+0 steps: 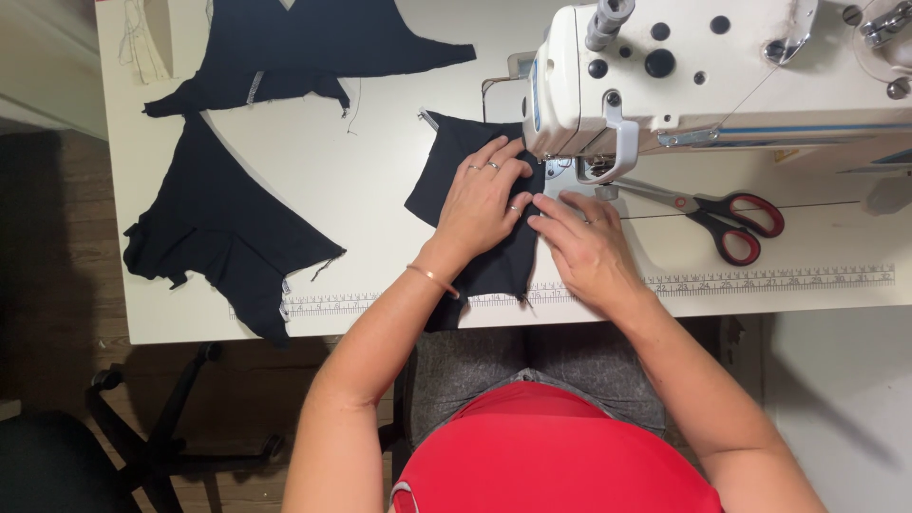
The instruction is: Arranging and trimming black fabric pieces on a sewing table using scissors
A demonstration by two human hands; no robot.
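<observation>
- Black cloth (470, 204) lies flat on the white tabletop (380, 171), just left of the sewing machine (712, 76), its right edge running in under the machine's head.
- Left hand (484, 199) rests palm-down on the cloth, fingers (499, 157) spread and pressing rather than pinching; it closes round nothing.
- Right hand (584, 242) lies at 3 o'clock from the left one, fingertips touching the cloth's right edge, flat and open as well.
- As to progress, I judge the piece is at the needle and being lined up or fed; whether any seam is sewn I cannot tell, since black thread on black does not show.
- Two more black pieces (228, 228) lie untouched at 9 and 11 o'clock, so I would guess more is left to sew.
- Long axis of the cloth runs roughly 12 to 6 o'clock, leaning slightly towards 1; the lower end hangs over the tabletop's near edge.
- Scissors (722, 214) lie at 3 o'clock, blades pointing to 9, apart from both hands.
</observation>
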